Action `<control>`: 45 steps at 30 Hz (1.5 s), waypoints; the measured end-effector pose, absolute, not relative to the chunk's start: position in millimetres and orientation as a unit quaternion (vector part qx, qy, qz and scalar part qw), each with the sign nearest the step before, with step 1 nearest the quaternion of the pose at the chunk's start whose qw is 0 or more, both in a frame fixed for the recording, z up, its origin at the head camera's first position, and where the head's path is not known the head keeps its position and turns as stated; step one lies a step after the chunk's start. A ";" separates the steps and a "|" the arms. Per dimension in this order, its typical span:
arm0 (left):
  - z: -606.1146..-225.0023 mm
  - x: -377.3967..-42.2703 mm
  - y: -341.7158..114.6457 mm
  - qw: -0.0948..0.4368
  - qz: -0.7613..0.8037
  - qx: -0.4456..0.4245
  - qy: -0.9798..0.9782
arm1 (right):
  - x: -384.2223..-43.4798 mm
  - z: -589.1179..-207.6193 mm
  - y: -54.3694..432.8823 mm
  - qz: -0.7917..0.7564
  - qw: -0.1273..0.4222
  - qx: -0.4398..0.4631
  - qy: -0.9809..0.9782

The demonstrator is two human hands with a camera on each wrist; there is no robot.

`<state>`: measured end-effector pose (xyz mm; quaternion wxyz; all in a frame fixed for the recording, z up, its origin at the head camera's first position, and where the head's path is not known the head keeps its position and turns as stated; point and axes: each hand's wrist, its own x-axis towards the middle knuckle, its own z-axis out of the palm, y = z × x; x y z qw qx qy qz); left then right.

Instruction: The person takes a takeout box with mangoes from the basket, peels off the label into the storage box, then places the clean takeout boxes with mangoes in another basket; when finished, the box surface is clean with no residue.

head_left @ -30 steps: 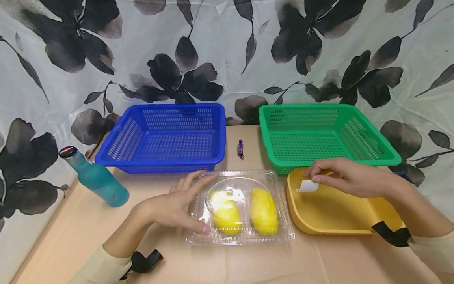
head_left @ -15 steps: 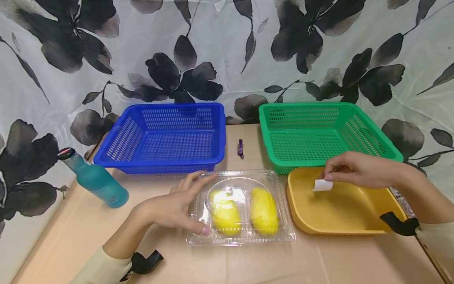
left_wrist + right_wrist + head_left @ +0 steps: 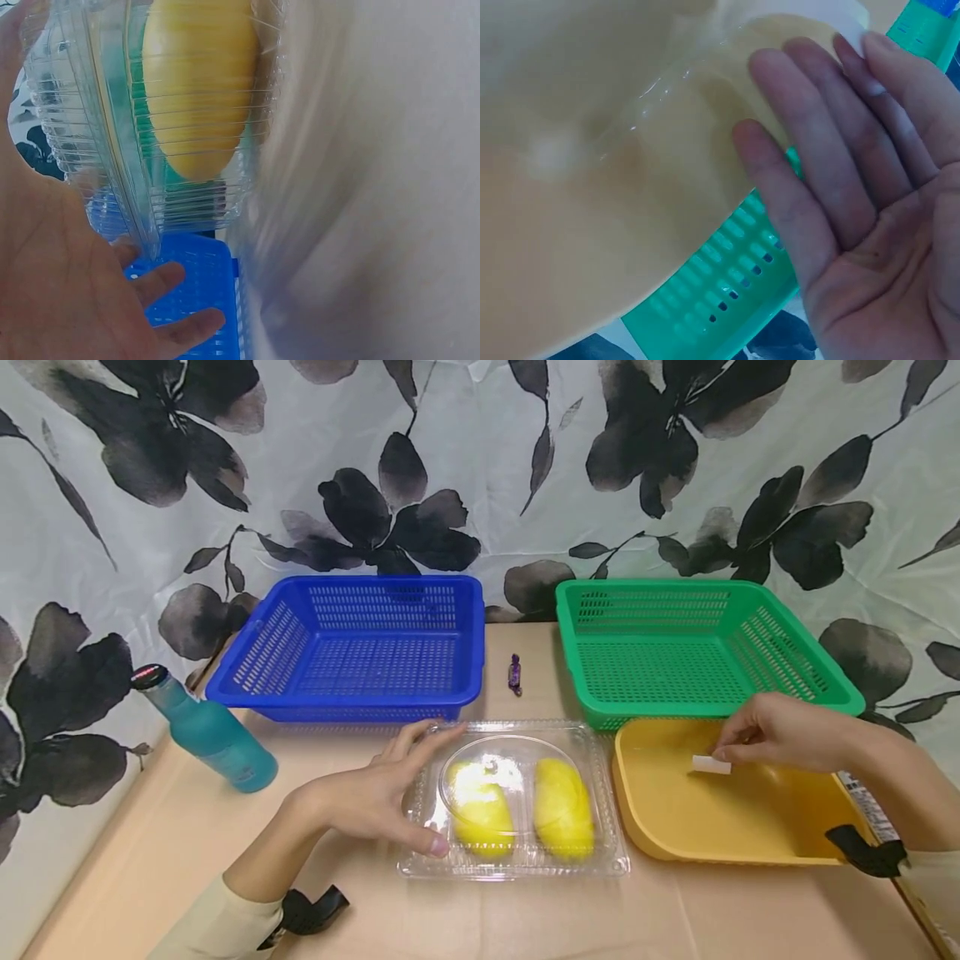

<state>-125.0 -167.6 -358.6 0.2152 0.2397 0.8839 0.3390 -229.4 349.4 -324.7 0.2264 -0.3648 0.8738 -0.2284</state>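
Observation:
A clear plastic clamshell box holds two smooth yellow oval fruits, like mangoes: one on the left, one on the right. My left hand rests at the box's left side, thumb near the front corner and index finger near the back one. In the left wrist view its other fingers are spread and straight. My right hand pinches a small white slip of paper between thumb and fingertips, over the mustard-yellow tray. In the right wrist view the fingers partly cover the slip.
Behind the box stand a blue slotted basket and a green one, with a purple wrapped candy between them. A teal bottle leans at the left. A floral cloth hangs at the back.
My right hand has moved right with the white paper, from the tray's left end toward its middle, and slightly lower at the last. My left hand keeps its place at the box.

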 end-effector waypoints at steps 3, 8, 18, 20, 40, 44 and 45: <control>-359.4 -124.2 -168.3 0.215 0.339 0.240 0.884 | -229.7 -327.6 349.8 -0.224 0.240 -0.370 0.869; -359.8 -123.7 -168.9 0.211 0.338 0.241 0.885 | -227.6 -334.3 349.1 -0.233 0.277 -0.390 0.847; -363.9 -124.5 -167.1 0.223 0.355 0.237 0.876 | -218.9 -344.2 352.8 -0.220 0.318 -0.417 0.823; -364.5 -124.5 -166.9 0.225 0.358 0.236 0.875 | -216.9 -345.1 351.3 -0.210 0.322 -0.404 0.830; -362.3 -122.6 -166.3 0.214 0.339 0.240 0.884 | -204.1 -310.3 322.0 -0.123 0.270 -0.366 0.882; -360.1 -123.7 -167.9 0.209 0.334 0.247 0.885 | -196.4 -304.2 312.8 -0.114 0.200 -0.359 0.904; -359.4 -123.9 -168.7 0.209 0.332 0.248 0.886 | -194.2 -302.9 310.4 -0.112 0.181 -0.362 0.908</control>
